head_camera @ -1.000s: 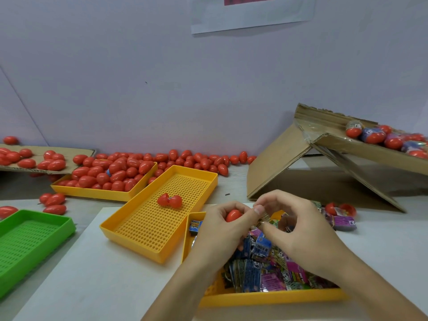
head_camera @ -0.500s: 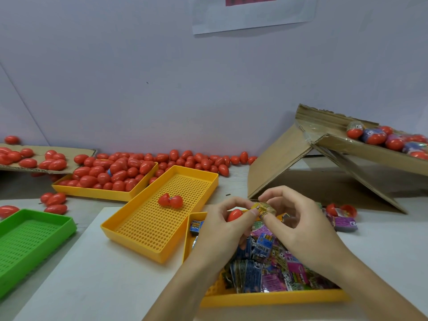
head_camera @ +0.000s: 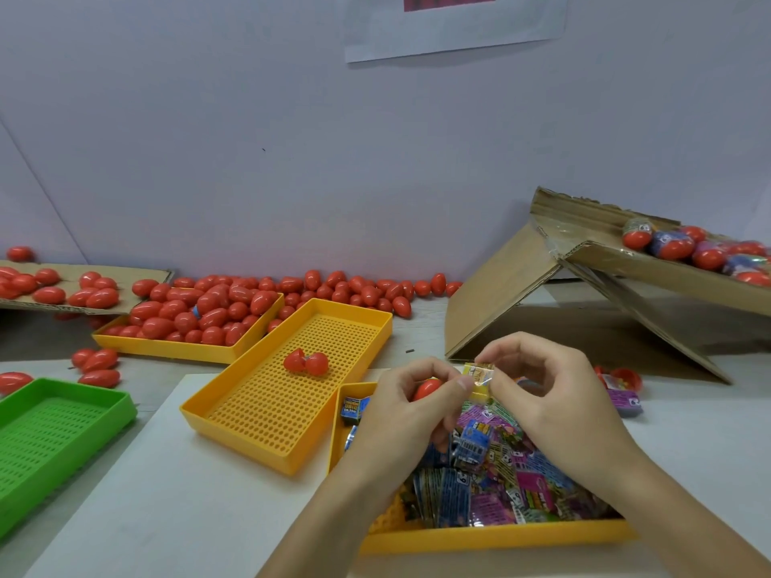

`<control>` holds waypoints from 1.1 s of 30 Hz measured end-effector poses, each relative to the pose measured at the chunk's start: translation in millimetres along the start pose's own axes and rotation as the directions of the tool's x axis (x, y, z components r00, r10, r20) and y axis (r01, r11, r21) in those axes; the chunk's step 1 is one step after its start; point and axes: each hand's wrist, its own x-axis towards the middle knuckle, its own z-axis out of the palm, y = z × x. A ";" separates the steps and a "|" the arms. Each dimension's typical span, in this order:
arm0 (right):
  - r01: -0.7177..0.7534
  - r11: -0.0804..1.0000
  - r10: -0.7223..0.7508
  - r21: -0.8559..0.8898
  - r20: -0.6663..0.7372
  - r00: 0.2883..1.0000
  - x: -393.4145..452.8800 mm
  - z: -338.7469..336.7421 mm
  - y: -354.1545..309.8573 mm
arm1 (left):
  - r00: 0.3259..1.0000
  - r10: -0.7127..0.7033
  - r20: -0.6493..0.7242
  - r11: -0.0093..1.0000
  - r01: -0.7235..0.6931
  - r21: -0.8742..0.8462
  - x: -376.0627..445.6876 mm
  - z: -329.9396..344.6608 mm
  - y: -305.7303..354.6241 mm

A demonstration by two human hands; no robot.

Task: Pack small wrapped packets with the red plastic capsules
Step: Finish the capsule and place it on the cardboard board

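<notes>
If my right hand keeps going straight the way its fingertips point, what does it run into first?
Probably the left hand: the right hand points left with the yellow packet pinched, and the left hand's red capsule sits just beyond. Depth is unclear.

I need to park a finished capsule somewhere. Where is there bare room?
The near end of the middle yellow tray, below its open capsule, is bare, as is the green tray. The packet tray and the far yellow tray are crowded.

My hands (head_camera: 471,394) meet at lower centre over the packet tray (head_camera: 492,536); the perforated tray (head_camera: 233,415) lies left, the capsule tray (head_camera: 167,348) behind it, the cardboard ramp (head_camera: 500,294) upper right.
</notes>
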 end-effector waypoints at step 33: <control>-0.034 0.996 0.012 0.081 0.263 0.965 -0.3 -6.7 -3.3 | 0.995 -0.026 0.097 0.998 0.020 0.057 -1.8 0.0 1.8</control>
